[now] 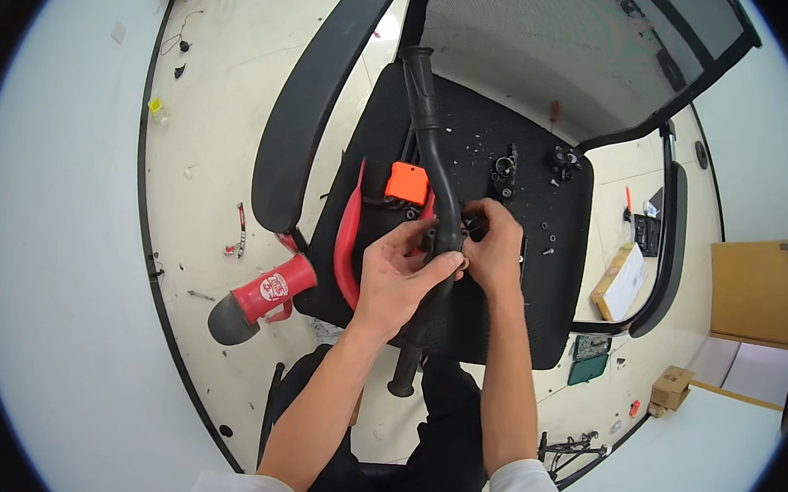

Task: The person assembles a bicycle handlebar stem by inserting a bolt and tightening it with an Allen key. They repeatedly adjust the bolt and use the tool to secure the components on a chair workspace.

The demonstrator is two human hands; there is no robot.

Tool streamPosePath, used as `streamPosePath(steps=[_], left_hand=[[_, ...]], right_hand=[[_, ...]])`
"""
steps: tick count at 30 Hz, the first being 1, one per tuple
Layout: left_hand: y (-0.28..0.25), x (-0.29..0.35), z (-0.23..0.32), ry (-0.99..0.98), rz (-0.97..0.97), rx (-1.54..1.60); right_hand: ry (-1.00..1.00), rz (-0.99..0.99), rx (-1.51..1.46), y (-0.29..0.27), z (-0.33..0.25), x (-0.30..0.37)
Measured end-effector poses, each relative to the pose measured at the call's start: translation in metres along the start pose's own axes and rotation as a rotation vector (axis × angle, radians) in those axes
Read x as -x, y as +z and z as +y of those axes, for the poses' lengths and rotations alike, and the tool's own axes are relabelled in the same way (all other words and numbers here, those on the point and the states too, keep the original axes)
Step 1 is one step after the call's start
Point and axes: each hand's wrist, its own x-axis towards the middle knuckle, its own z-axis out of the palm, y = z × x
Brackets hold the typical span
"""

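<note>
A black chair (554, 289) is under a curved black bar (442, 176) that spans the seat and overhangs its front. A red-and-grey cylinder (272, 289) is left of the seat. The left hand (389, 278) pinches the bar, thumb across; the right hand (496, 250) curls beside it, fingertips and any grip obscured. The bar and hands block small parts behind, near a red strip (347, 243), an orange block (407, 183) and a screw (549, 252).

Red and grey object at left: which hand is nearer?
Left. The left hand is right of the red and grey object; the right hand is farther right, beyond the black bar.
</note>
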Motion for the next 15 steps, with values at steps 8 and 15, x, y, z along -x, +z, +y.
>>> streamPosePath(steps=[8,15], left_hand=[[0.018,0.001,-0.020,-0.043,0.005,-0.048],[0.031,-0.002,-0.057,-0.049,0.017,-0.117]], right_hand=[[0.639,0.514,-1.059,-0.044,-0.010,0.061],[0.538,0.445,-1.172,-0.043,-0.027,0.072]])
